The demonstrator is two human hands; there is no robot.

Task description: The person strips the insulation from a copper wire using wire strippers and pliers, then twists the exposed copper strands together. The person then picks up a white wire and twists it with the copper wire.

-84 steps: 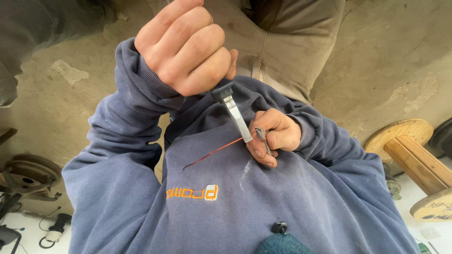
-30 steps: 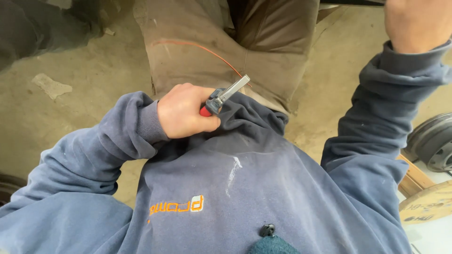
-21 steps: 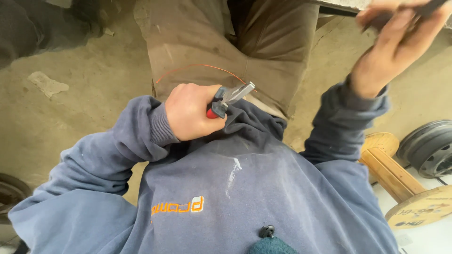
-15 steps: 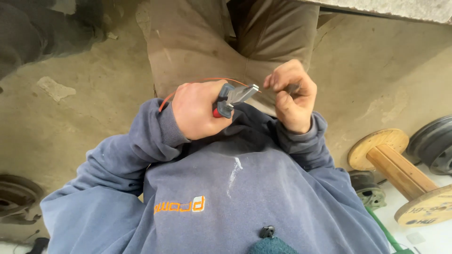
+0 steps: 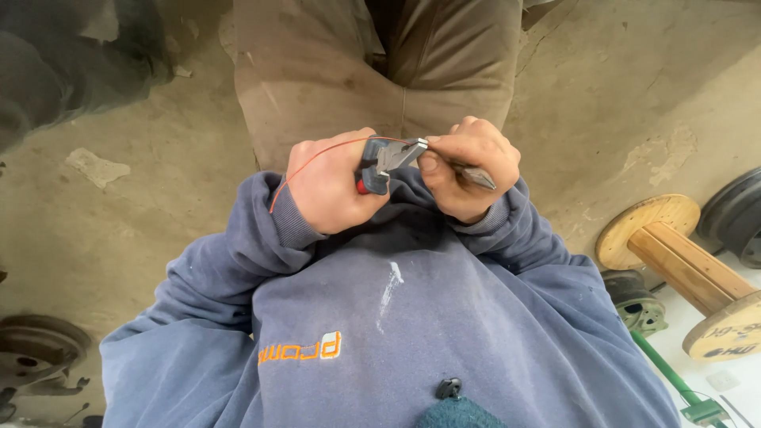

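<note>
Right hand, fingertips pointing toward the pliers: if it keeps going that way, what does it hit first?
Likely the pliers: the right hand already pinches at their grey tip, beside the red wire. Beyond them sits the left hand. Depth is unclear.

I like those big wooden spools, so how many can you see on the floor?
1. The spool lies on its side at the right, beside a dark wheel and apart from both hands. More may sit out of view.

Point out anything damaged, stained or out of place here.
A white smear streaks the chest of the blue sweatshirt. The concrete floor is cracked and patchy. The left hand holds pliers on a thin red wire; nothing there looks broken.
</note>
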